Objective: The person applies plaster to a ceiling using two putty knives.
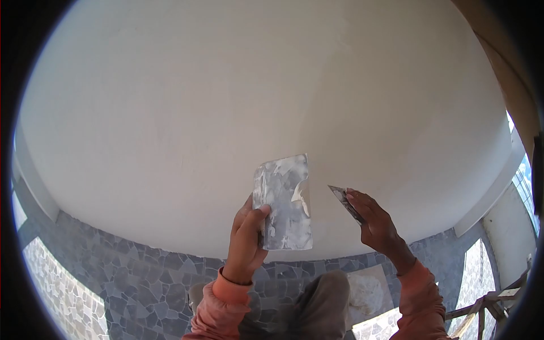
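My left hand [246,235] grips a rectangular metal plastering blade [281,221] by its left edge, thumb across the face. White and grey filler is smeared over that blade, and a thicker cream-white dab [301,198] sits near its right edge. To the right, apart from it, my right hand [377,224] is closed on a putty scraper [344,201], seen nearly edge-on. Its pointed corner faces up and left, and dark and white residue marks it. The far side of the scraper and part of my grip are hidden. Both tools are held in front of the wall.
A broad off-white wall [187,113] fills the view ahead. Below it lies grey stone-patterned flooring [141,277], with sunlit patches at both sides. A stained pale board [368,292] lies beside my knee [323,300]. Wooden bars [481,309] stand at the lower right.
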Motion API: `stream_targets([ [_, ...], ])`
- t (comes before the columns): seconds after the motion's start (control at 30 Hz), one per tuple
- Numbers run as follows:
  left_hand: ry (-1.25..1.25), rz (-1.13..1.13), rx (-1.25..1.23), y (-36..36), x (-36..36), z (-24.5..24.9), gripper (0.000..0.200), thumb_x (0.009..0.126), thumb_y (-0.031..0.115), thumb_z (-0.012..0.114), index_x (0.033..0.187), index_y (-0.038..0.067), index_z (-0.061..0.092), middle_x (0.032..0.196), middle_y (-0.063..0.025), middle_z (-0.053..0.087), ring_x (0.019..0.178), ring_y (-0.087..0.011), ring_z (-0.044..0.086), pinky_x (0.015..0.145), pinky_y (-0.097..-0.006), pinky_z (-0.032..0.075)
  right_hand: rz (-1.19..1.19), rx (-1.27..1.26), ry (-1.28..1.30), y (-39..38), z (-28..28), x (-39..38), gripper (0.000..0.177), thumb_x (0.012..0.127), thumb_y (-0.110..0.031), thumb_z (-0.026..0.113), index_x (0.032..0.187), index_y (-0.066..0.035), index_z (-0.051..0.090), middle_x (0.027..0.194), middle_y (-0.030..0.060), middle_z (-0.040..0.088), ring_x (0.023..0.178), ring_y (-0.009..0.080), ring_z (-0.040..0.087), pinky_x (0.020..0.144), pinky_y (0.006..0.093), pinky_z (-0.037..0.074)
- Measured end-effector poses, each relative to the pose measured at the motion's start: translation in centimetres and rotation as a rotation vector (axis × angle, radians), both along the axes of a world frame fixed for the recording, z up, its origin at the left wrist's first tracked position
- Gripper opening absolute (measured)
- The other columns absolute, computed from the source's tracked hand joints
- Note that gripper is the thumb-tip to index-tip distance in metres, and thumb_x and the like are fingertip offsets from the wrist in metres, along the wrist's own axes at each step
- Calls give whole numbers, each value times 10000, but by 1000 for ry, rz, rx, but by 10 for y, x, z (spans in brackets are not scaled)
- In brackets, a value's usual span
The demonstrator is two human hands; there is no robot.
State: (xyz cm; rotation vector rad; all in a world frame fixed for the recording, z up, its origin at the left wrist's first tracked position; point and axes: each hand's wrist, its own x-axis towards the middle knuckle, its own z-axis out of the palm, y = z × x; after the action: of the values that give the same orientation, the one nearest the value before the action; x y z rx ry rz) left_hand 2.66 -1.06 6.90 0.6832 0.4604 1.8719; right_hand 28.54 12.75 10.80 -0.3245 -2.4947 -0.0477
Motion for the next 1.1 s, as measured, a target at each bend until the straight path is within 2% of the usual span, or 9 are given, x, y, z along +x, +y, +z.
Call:
stream_targets([
  [0.03, 74, 75, 5, -2, 1, 5, 530, 943, 114, 486, 1438, -48, 384, 1291, -151, 588, 1131, -221, 633, 956, -358, 536, -65, -149, 129, -17, -1, 1, 563, 838, 87, 546, 1384, -50, 531, 1329, 180, 591, 1047, 282, 676, 862, 372, 565],
  [0.17, 344, 384, 69, 0, 8, 3, 425, 990, 121, 461, 1382, -39, 424, 1154, -87, 610, 988, -126, 595, 861, -272, 490, -252, -572, 363, -74, -16, 0, 221, 982, -82, 520, 1146, 12, 634, 831, 123, 664, 567, 146, 536, 580, 301, 461],
  [0.2, 428, 450, 85, 0, 12, 2, 416, 998, 134, 464, 1376, -35, 427, 1145, -81, 610, 974, -120, 584, 850, -261, 478, -250, -601, 410, -88, -18, -8, 175, 973, -93, 539, 1066, 15, 641, 729, 98, 621, 616, 168, 569, 604, 304, 467],
  [0.33, 710, 683, 146, 1, 28, -11, 330, 1002, 94, 464, 1289, -68, 447, 1019, -99, 637, 857, -128, 572, 748, -264, 470, -305, -730, 513, -109, -42, -33, 169, 963, -105, 554, 1044, 21, 632, 787, 131, 660, 710, 224, 634, 675, 346, 501],
  [0.47, 1050, 860, 271, 12, 38, -15, 281, 965, 33, 499, 1186, -136, 458, 827, -164, 648, 641, -280, 618, 567, -374, 463, -314, -823, 606, -108, -47, -45, 198, 963, -131, 553, 1065, 22, 624, 839, 145, 681, 746, 224, 659, 704, 348, 513],
  [0.57, 1208, 846, 252, 13, 37, -20, 286, 939, 31, 531, 1162, -142, 482, 857, -243, 654, 678, -410, 659, 599, -409, 519, -270, -806, 720, -105, -43, -65, 173, 954, -117, 562, 1025, 23, 636, 761, 77, 667, 663, 162, 607, 627, 323, 485],
  [0.73, 1353, 731, 132, 13, 36, -21, 406, 954, 63, 526, 1322, -96, 463, 989, -262, 681, 827, -424, 699, 719, -390, 562, -260, -824, 744, -96, -52, -68, 244, 935, -152, 566, 1089, 24, 634, 883, 149, 708, 780, 210, 673, 739, 353, 531],
  [0.83, 1389, 833, 268, 13, 40, -20, 305, 917, -5, 533, 1192, -125, 478, 860, -255, 675, 707, -466, 669, 614, -488, 535, -254, -817, 748, -97, -52, -67, 241, 925, -146, 575, 1076, 32, 635, 897, 158, 710, 801, 217, 678, 748, 358, 532],
  [1.1, 1483, 740, 168, 2, 42, -13, 467, 953, 45, 539, 1394, -50, 415, 1027, -271, 681, 873, -458, 685, 719, -465, 568, -241, -791, 782, -97, -47, -67, 200, 926, -157, 594, 977, 29, 646, 744, 129, 680, 671, 192, 648, 652, 355, 517],
])
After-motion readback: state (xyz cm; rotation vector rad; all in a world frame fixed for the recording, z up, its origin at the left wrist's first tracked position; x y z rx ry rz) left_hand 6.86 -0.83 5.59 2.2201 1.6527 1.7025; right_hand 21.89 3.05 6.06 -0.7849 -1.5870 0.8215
